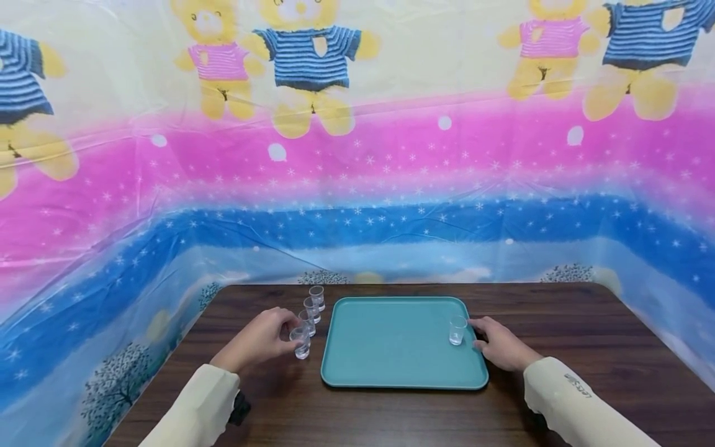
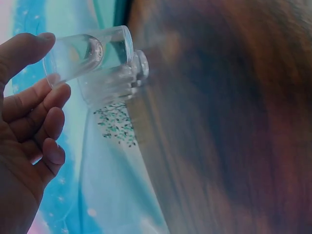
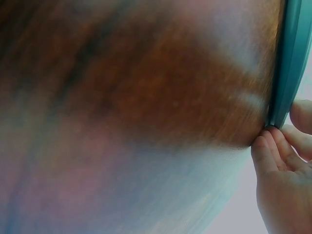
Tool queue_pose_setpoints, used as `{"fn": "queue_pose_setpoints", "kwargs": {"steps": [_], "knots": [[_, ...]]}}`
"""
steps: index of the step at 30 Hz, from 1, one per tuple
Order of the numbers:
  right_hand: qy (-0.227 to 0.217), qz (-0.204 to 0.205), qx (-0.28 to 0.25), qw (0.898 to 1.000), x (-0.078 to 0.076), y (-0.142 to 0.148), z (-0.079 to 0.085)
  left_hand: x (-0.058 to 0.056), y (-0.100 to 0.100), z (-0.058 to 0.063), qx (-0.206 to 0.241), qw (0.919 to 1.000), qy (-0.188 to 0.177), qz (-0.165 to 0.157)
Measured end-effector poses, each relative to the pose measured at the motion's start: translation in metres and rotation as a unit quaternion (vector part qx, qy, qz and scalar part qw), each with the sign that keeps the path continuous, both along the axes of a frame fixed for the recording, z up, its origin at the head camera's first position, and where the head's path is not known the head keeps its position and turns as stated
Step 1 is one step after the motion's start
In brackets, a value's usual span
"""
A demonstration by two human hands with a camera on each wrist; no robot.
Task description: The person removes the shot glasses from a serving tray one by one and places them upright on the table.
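My left hand [image 1: 268, 334] pinches the nearest clear shot glass [image 1: 300, 343] near its rim, between thumb and fingertips. In the left wrist view that glass [image 2: 90, 51] shows its thick base, and the other fingers curl loosely below the thumb. More shot glasses [image 1: 311, 310] stand in a row behind it, left of the tray. My right hand [image 1: 501, 343] holds the right edge of the teal tray [image 1: 391, 366], thumb at the rim and fingers against the side. One shot glass [image 1: 457, 331] stands on the tray close to that hand.
The tray lies on a dark wood-grain table [image 1: 368, 416]. A printed fabric backdrop [image 1: 357, 223] with teddy bears and snowflakes rises behind the table and round its sides. A dark band [image 1: 239, 408] circles the left wrist beside the pale sleeve [image 1: 195, 403].
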State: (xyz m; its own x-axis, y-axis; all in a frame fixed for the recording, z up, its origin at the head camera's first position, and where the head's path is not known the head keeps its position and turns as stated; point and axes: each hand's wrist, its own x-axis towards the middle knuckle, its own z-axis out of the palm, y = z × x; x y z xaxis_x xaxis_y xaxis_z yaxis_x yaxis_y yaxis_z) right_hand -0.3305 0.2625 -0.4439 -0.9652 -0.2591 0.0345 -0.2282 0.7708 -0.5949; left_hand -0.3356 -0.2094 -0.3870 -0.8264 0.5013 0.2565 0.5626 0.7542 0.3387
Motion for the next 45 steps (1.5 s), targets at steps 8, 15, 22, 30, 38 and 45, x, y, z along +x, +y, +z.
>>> {"fn": "queue_pose_setpoints", "kwargs": {"steps": [8, 15, 22, 30, 38, 45], "knots": [[0.000, -0.004, 0.004, 1.000, 0.000, 0.004, -0.001, 0.001, 0.000, -0.006, -0.005, 0.9983, -0.027, 0.051], [0.000, -0.002, 0.005, 1.000, 0.000, 0.007, 0.000, -0.002, 0.004, -0.011, 0.002, 0.9955, -0.049, 0.082], [0.000, -0.005, 0.003, 1.000, 0.000, 0.009, 0.000, -0.002, 0.006, -0.014, 0.004, 0.9962, -0.020, 0.085], [-0.003, -0.009, 0.005, 1.000, -0.001, 0.008, -0.001, 0.000, 0.015, -0.011, 0.003, 0.9955, 0.013, 0.094], [0.000, -0.003, 0.004, 1.000, -0.001, 0.006, -0.003, -0.004, 0.044, -0.011, 0.019, 0.9987, 0.046, 0.005], [0.003, -0.002, 0.006, 1.000, 0.001, 0.001, 0.000, -0.011, 0.085, -0.012, 0.007, 0.9953, 0.067, -0.070]]}}
